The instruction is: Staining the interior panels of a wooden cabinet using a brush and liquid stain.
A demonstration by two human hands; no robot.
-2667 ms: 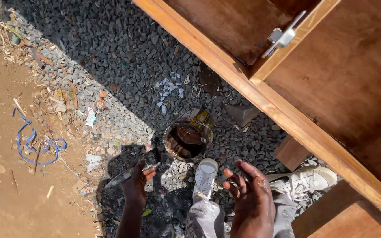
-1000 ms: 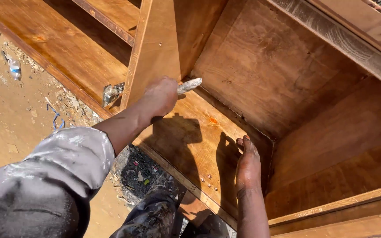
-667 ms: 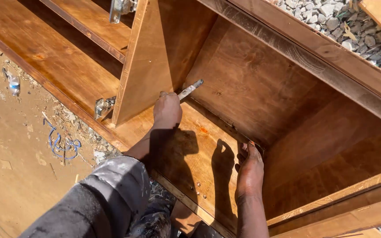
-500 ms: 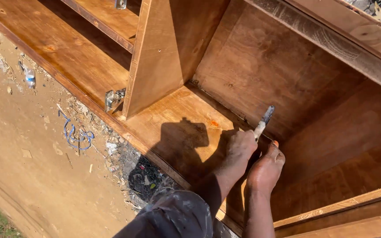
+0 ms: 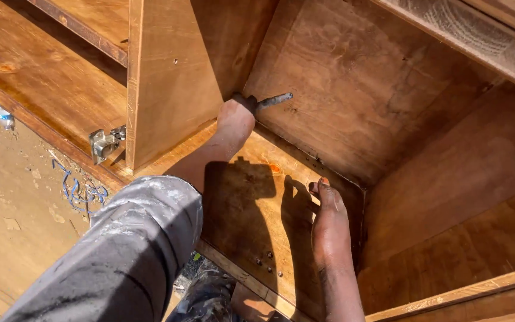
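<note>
My left hand (image 5: 235, 121) reaches into a brown wooden cabinet (image 5: 388, 101) lying on its side and is shut on a brush (image 5: 273, 100). The brush's grey handle points right; its bristle end is hidden by the hand, down in the corner where the upright divider panel (image 5: 171, 77) meets the floor panel. My right hand (image 5: 328, 223) rests flat, fingers forward, on the floor panel (image 5: 257, 209), holding nothing. A grey paint-smeared sleeve (image 5: 120, 256) covers my left arm.
A metal hinge (image 5: 105, 144) sticks out at the divider's near edge. Outside the cabinet on the left is bare dirt with a tangle of blue string (image 5: 77, 191) and a small bottle (image 5: 5, 119). Screw heads (image 5: 267, 262) dot the floor panel.
The left hand has carried the brush from beside the right hand back left into the corner by the divider. The right hand has stayed flat on the panel.
</note>
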